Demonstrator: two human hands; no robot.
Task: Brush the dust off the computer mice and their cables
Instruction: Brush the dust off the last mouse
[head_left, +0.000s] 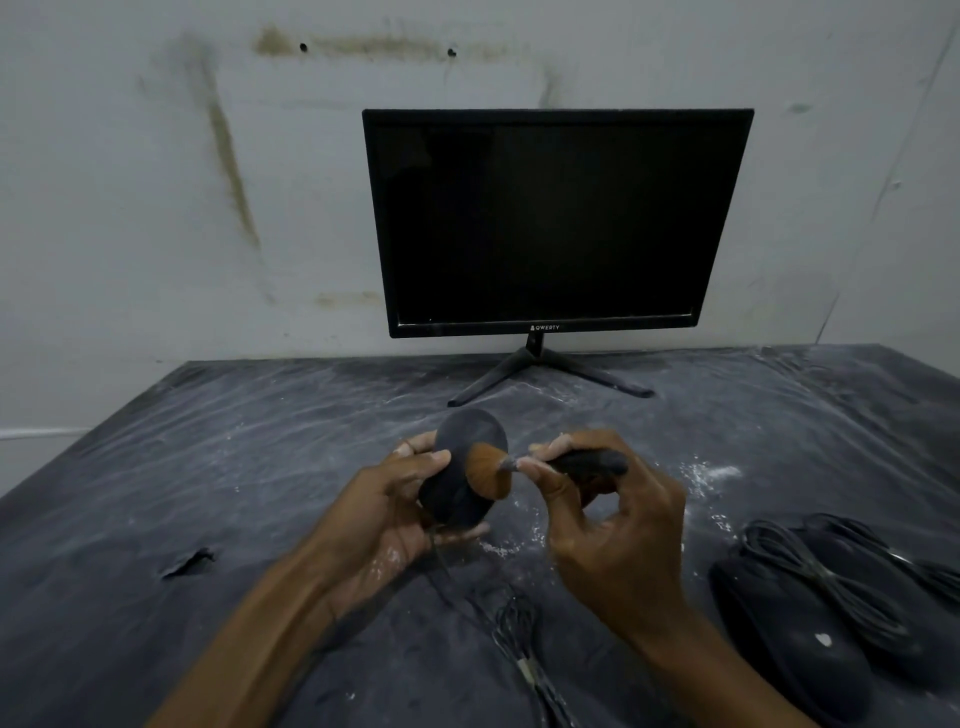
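The mouse (462, 467) sits lifted over the tabletop (208, 467) in my left grip (400, 499), my right grip (613, 514) pinching the brush (519, 465) against it, while its cable (509, 623) and two bundled mice (810, 613) seemingly wait.

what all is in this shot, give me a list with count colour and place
monitor: 1, black, screen dark, on its stand at the back of the table
table: 1, dark dusty cover with a tear at left
held mouse: 1, black, in the left hand, cable hanging to the table
brush: 1, orange bristles on the held mouse, dark handle
other mice: 2, black, near right, coiled cables on them
wall: 1, pale, stained
left hand: grip round the held mouse
right hand: grip on the brush handle
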